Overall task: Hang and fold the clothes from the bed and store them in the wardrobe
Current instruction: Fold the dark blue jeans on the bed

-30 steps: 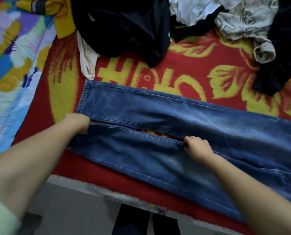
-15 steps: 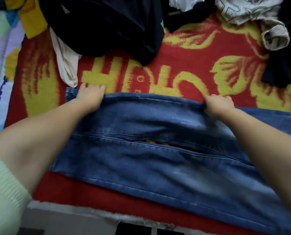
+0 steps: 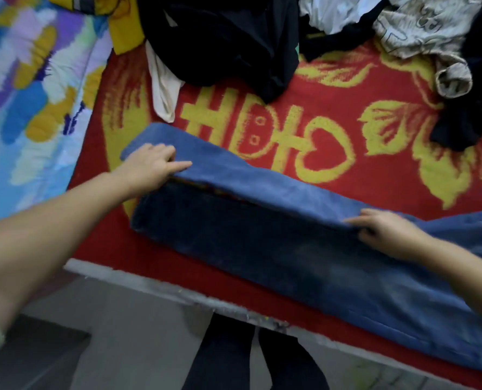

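Blue jeans (image 3: 276, 243) lie lengthwise along the near edge of the bed, on a red and yellow blanket (image 3: 332, 88). The far leg is lifted and folding toward me over the near leg. My left hand (image 3: 152, 164) grips the far leg's edge close to the hem, thumb under the cloth. My right hand (image 3: 380, 229) pinches the same edge further along toward the waist. The picture is blurred by motion.
Unfolded clothes pile at the back of the bed: a black garment (image 3: 223, 40), a cream one (image 3: 163, 88), a yellow one (image 3: 124, 26), a white one (image 3: 335, 9), a patterned beige one (image 3: 425, 26). A colourful quilt (image 3: 28, 88) lies at left. The bed's front edge (image 3: 155, 288) runs below the jeans.
Both hands moved from the gap between the legs to the far leg's outer edge, took hold of it, and now pull it up and toward me over the near leg.
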`<state>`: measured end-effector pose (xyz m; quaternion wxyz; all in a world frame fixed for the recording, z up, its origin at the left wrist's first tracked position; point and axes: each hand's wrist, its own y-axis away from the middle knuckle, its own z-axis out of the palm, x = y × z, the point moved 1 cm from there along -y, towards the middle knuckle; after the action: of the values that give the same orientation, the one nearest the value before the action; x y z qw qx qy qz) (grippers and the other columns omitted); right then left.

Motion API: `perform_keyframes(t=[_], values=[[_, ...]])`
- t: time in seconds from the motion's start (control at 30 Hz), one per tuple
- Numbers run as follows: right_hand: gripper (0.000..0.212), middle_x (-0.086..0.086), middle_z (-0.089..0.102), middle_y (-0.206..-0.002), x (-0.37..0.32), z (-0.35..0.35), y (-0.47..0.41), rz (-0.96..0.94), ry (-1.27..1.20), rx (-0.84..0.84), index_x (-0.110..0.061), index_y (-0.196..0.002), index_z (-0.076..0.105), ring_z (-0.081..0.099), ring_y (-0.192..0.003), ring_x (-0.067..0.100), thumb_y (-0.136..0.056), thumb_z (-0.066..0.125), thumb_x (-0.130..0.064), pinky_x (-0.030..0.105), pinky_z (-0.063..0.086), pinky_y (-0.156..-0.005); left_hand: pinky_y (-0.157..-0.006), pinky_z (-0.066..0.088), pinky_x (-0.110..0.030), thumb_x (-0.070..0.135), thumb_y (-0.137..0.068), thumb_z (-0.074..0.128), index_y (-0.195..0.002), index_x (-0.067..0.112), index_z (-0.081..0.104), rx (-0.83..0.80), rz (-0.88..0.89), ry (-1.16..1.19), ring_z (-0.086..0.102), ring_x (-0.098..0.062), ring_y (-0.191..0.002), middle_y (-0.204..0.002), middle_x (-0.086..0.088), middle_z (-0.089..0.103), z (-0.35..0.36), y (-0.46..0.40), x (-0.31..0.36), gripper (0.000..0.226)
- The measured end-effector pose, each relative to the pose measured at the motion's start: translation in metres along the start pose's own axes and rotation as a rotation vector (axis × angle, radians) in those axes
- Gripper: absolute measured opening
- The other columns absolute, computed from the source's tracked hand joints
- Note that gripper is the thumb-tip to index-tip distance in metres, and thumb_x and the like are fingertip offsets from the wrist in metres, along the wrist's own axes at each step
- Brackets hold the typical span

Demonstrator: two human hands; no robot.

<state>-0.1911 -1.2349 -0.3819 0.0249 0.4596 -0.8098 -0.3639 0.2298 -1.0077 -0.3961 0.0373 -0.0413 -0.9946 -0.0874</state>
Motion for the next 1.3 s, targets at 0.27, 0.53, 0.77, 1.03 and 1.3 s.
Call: perform_keyframes(t=[0.27, 0.53, 0.77, 1.03, 1.3], values=[[0.050, -0.002, 0.057, -0.120, -0.056, 0.122, 0.021, -0.088, 0.109, -0.265, -0.038, -0.141, 0.043, 0.056, -0.112, 0.021, -0.095, 0.041, -0.019, 0.030, 0.040, -0.085, -0.111, 0.021, -0.046, 0.009, -0.096, 0.034, -0.153, 0.030, 0.010, -0.847, -0.402, -0.107, 0.031, -0.027, -0.135, -0.147, -0.011, 0.029, 0.097, 0.105, 0.078, 0.065], [0.044, 0.010, 0.062, -0.122, 0.059, 0.060, 0.038, 0.131, -0.142, 0.122, -0.013, -0.124, 0.062, 0.057, -0.115, 0.028, -0.085, 0.047, 0.001, 0.036, 0.042, -0.097, -0.088, 0.038, -0.035, 0.021, -0.094, 0.040, -0.127, 0.019, 0.048, -0.525, -0.225, -0.040, 0.048, -0.022, -0.114, -0.120, -0.002, 0.049, 0.075, -0.043, 0.211, 0.034], [0.076, 0.004, 0.008, -0.161, 0.287, 0.008, 0.110, 0.536, 0.327, -0.085, -0.025, -0.152, 0.017, 0.001, -0.148, 0.023, -0.087, 0.049, -0.003, 0.054, 0.013, -0.114, -0.087, 0.042, -0.040, 0.049, -0.092, 0.050, -0.139, 0.017, 0.038, -0.239, -0.210, 0.328, 0.048, -0.027, -0.115, -0.121, -0.005, 0.049, 0.066, -0.198, 0.431, 0.058], [0.025, 0.004, 0.061, -0.108, 0.317, -0.001, 0.144, 0.159, 0.466, -0.088, -0.021, -0.105, 0.050, 0.058, -0.099, 0.027, -0.084, 0.058, -0.032, 0.034, 0.043, -0.076, -0.076, 0.038, -0.040, 0.021, -0.083, 0.061, -0.106, 0.011, 0.057, -0.171, -0.227, 0.255, 0.049, -0.033, -0.102, -0.107, -0.012, 0.051, 0.065, -0.224, 0.476, 0.025], [0.050, 0.009, 0.050, -0.126, 0.281, 0.142, 0.280, 0.054, 0.331, -0.461, -0.020, -0.132, 0.039, 0.055, -0.113, 0.030, -0.086, 0.055, -0.031, 0.038, 0.045, -0.083, -0.076, 0.044, -0.036, 0.014, -0.085, 0.051, -0.129, 0.016, 0.045, -0.516, 0.186, 0.155, 0.058, -0.026, -0.101, -0.110, -0.005, 0.056, 0.080, -0.164, 0.545, 0.045]])
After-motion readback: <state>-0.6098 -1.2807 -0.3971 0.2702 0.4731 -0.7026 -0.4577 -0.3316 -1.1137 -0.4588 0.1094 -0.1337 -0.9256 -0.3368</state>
